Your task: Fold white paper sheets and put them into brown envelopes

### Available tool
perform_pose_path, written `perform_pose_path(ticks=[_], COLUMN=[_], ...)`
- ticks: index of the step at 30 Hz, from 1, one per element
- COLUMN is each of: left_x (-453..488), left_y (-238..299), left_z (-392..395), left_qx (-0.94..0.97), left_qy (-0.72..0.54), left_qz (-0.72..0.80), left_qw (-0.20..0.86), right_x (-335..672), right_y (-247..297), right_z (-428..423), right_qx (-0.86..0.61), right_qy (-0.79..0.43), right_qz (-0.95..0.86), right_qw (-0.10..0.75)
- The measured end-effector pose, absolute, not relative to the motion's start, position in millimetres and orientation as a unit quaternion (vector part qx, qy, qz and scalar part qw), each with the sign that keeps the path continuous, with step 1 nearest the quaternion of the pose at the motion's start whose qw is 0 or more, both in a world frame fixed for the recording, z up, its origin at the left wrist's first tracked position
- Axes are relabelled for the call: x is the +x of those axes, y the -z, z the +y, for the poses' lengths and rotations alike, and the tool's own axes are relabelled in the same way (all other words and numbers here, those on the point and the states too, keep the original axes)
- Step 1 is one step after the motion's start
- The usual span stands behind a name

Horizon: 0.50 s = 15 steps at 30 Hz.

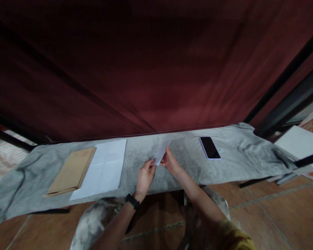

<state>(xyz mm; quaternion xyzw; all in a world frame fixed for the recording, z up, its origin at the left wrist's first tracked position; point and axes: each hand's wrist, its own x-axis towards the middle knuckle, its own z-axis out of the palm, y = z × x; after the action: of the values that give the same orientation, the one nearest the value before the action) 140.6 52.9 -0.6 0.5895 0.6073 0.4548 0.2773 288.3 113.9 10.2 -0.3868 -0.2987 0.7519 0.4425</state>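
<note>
A small folded piece of white paper [161, 152] is held between both hands, tilted above the grey cloth. My left hand [145, 176], with a dark band on its wrist, pinches the paper's lower left corner. On the right edge, my right hand [170, 161] grips it with the thumb on top; some of the fingers are hidden behind the paper. Left of the hands lie large white sheets of paper [104, 166]. Brown paper envelopes [70, 170] rest in a stack partly over the sheets.
A grey cloth [232, 156] covers the narrow table, wrinkled at both ends. To the right lies a phone [210, 148] with a dark screen. A dark red curtain [156, 86] hangs along the back edge. Black metal bars [284, 76] stand at the right.
</note>
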Motion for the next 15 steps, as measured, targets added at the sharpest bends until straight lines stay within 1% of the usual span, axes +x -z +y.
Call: perform_pose_path(ticks=[4,10,15], left_x=[141,137,136], left_y=[-4,-3,1], left_z=[56,58,56], left_qx=[0.562,0.613,0.654], left_qy=[-0.468,-0.440,-0.411], left_qz=[0.614,0.605,0.597], left_qw=[0.296,0.256,0.216], right_x=[287,290,293], right_y=[-5,9,8], right_z=[114,114,115], right_qx=[-0.406,-0.465,-0.463], right_qy=[-0.747,-0.714,-0.727], right_qz=[-0.303,-0.311,-0.312], right_qw=[0.430,0.421,0.400])
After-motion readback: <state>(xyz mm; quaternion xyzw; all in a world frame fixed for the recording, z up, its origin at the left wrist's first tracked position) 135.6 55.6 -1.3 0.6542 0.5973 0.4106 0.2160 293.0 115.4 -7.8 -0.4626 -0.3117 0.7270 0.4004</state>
